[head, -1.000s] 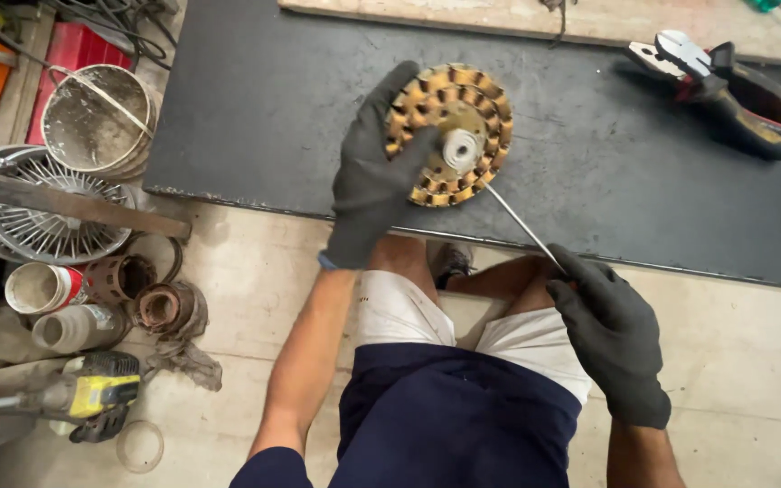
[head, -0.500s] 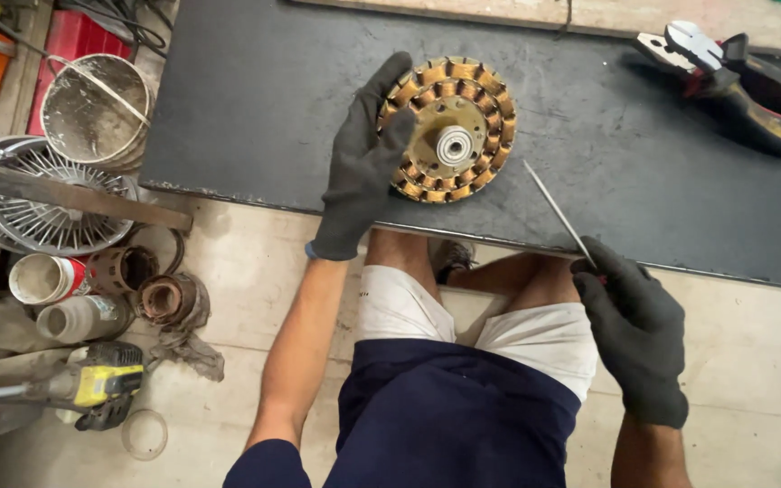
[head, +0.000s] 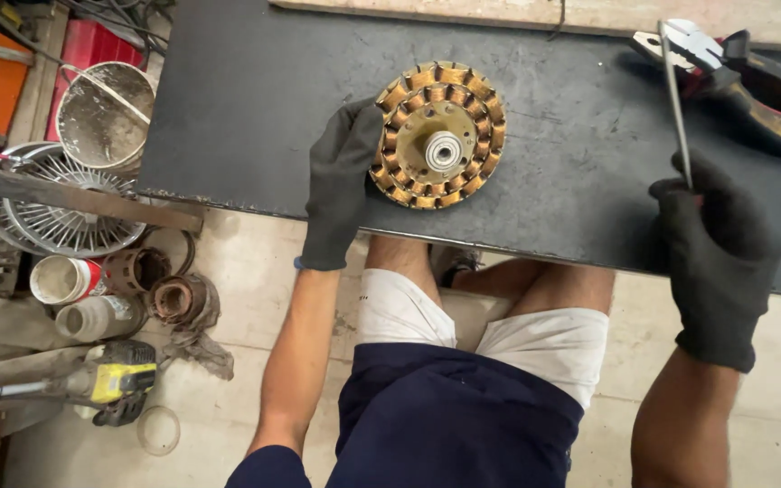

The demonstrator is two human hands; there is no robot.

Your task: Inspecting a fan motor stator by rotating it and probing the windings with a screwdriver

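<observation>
A round motor stator (head: 440,134) with copper-coloured windings and a steel bearing at its centre lies flat on a black mat (head: 553,181). My left hand (head: 341,185), in a black glove, rests against the stator's left rim. My right hand (head: 716,248), also gloved, holds a thin metal rod (head: 674,99) upright at the right, well clear of the stator. The rod's tip points toward the far edge of the mat.
Pliers with dark handles (head: 743,68) lie at the mat's far right. On the floor at the left stand a metal bowl (head: 106,113), a wire fan guard (head: 61,217), cans (head: 65,280), coil parts (head: 178,298) and a yellow power tool (head: 110,384). A wooden board (head: 535,14) edges the back.
My right hand has drawn the thin rod away from the stator's centre, out to the right and up. My left hand has stayed on the stator's rim.
</observation>
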